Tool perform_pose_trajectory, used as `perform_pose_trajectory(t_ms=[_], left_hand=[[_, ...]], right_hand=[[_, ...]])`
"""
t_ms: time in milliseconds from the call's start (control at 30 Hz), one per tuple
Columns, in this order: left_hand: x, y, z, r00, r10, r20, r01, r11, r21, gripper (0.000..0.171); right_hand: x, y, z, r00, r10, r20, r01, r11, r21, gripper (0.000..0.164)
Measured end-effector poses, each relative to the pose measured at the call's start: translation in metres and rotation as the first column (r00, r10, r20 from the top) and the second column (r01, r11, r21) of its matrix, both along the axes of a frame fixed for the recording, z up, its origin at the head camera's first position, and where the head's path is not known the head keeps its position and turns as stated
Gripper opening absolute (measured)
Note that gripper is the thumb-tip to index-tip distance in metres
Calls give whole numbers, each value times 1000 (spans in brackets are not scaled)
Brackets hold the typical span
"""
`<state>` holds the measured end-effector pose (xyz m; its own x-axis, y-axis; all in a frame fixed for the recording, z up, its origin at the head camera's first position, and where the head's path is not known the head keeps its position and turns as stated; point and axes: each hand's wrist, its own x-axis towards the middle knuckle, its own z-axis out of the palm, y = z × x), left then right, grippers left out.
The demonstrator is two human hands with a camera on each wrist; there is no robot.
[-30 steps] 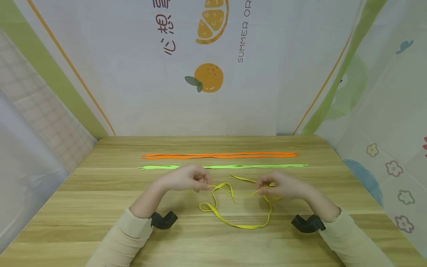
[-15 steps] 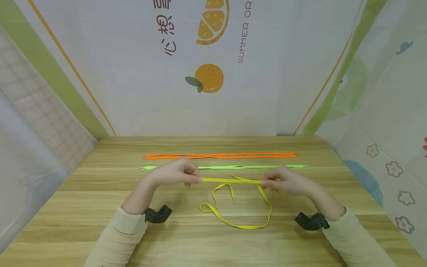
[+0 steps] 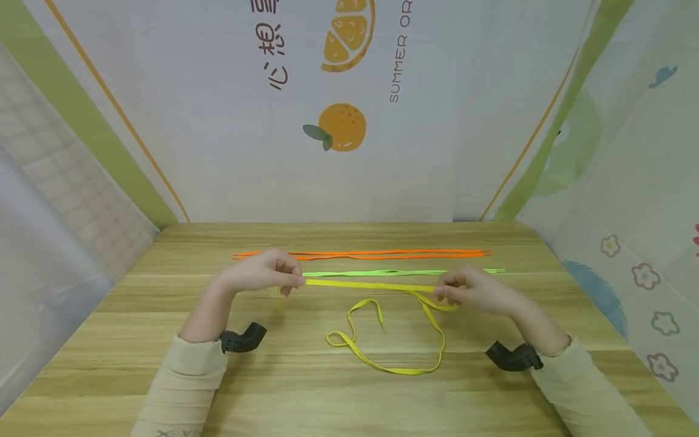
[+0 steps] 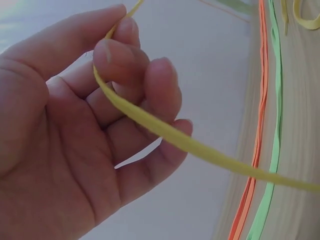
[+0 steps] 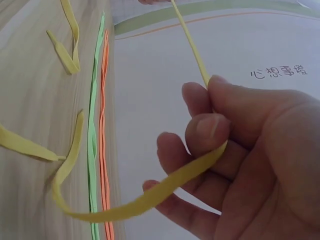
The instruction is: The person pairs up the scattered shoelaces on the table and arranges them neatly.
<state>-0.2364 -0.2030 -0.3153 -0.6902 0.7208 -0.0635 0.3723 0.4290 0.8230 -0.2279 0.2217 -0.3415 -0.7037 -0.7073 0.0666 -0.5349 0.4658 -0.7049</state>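
A yellow shoelace (image 3: 371,284) is stretched nearly level between my two hands, above the table. My left hand (image 3: 262,271) pinches it between thumb and index finger, and a short tail hangs below. My right hand (image 3: 475,291) pinches it farther right. In the right wrist view the tail of the lace (image 5: 125,210) droops past the fingers and curves toward the table. A second yellow shoelace (image 3: 404,371) lies on the wood below in a loose curve, with a small loop at its left.
Green shoelaces (image 3: 377,273) lie straight across the table (image 3: 349,406) just beyond my hands. Behind them, orange shoelaces (image 3: 382,252) run parallel. A printed white cloth (image 3: 218,152) hangs at the table's far edge. Each wrist carries a black mount (image 3: 243,338).
My left hand has moved left and away from me, and the right hand slightly right. The yellow shoelace between them went from slack to taut. The second yellow lace has stayed mostly in place.
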Motion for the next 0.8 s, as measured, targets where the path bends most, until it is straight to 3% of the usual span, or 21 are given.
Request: perform_pose_trajectory(t_ms=[233,467,800], left_hand=[[-2,-17,2,999,27,46,-28,999,22,25],[-6,-34,2,998,53,32,-54,999,8,26],[-15,-49,-6,993,90,78,-90,996,-2,25]], right_hand=[[-4,8,5,997,-77,-4,77,997,23,19],[-9,15,5,997,-67,39,67,998,-15,16],[-17,31,3,997,-72,8,72,997,-22,17]])
